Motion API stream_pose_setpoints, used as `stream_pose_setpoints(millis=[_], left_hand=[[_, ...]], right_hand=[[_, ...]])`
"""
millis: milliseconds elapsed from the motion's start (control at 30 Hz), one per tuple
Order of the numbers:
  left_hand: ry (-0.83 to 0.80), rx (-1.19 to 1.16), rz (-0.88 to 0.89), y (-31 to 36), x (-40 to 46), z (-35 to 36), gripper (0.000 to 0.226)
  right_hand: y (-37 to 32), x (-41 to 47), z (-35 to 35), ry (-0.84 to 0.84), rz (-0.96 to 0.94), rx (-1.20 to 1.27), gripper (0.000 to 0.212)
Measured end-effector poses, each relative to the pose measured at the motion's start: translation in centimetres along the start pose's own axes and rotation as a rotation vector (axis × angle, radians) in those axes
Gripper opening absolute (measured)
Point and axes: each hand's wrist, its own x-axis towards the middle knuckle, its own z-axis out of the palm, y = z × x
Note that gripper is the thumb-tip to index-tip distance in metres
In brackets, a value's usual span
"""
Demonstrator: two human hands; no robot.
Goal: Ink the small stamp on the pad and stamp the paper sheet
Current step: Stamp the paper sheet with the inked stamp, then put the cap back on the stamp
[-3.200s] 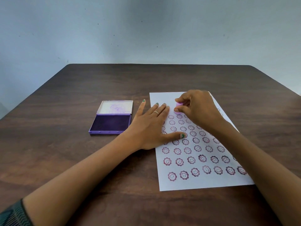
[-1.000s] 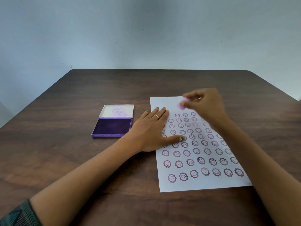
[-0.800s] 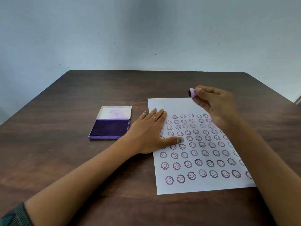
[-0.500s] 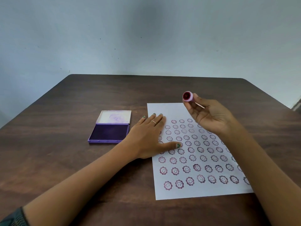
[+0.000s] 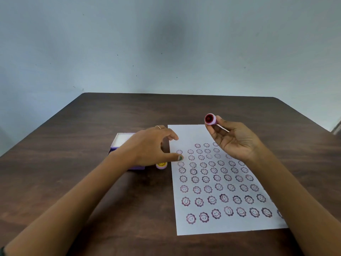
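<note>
The white paper sheet [image 5: 186,134] lies on the table, covered with several rows of purple smiley-flower prints. My right hand [image 5: 233,140] holds the small lilac stamp [image 5: 210,119] up above the sheet's far edge, its inked round face turned toward me. My left hand [image 5: 150,146] hovers above the table left of the sheet, fingers spread and curled, holding nothing. It hides most of the open purple ink pad [image 5: 121,140]. A small lilac cap with a yellow smiley top [image 5: 161,165] sits on the table below my left thumb, beside the pad.
The dark wooden table [image 5: 73,172] runs to a pale blue wall [image 5: 166,52] at the back. Its far edge and rounded corners are in view.
My right hand lifted the stamp off the sheet and turned its face up. My left hand rose from the sheet's left edge and moved left, baring the smiley cap.
</note>
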Motion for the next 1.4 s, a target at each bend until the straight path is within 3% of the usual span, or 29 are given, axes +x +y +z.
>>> stream_pose_setpoints(millis=[233, 533, 667, 833, 967, 1100, 1400], left_hand=[[-0.225, -0.056, -0.036, -0.7, -0.5, -1.7, 0.039], [-0.282, -0.092, -0.055, -1.3, -0.6, -2.1, 0.026], [-0.167, -0.142, -0.031, -1.2, -0.5, -1.6, 0.026], [0.146, -0.535, 0.010, -0.1, -0.2, -0.8, 0.024], [0.346, -0.906, -0.046, 1.4, 0.1, -0.2, 0.019], [0.392, -1.044, -0.117, 2.2, 0.3, 0.3, 0.014], [0.405, -1.062, -0.097, 2.3, 0.3, 0.5, 0.021]], right_hand=[[0.2, -0.2, 0.0, 0.010, -0.005, 0.011, 0.024], [0.3, -0.6, 0.3, -0.003, 0.004, 0.027, 0.019], [0.5, -0.6, 0.4, -0.014, 0.004, 0.018, 0.018], [1.4, -1.0, 1.2, -0.111, 0.013, -0.043, 0.018], [2.2, -1.4, 2.1, -0.185, -0.004, -0.097, 0.029], [2.9, -1.7, 2.7, -0.209, -0.042, -0.130, 0.040], [3.4, -1.7, 3.1, -0.218, -0.143, -0.175, 0.027]])
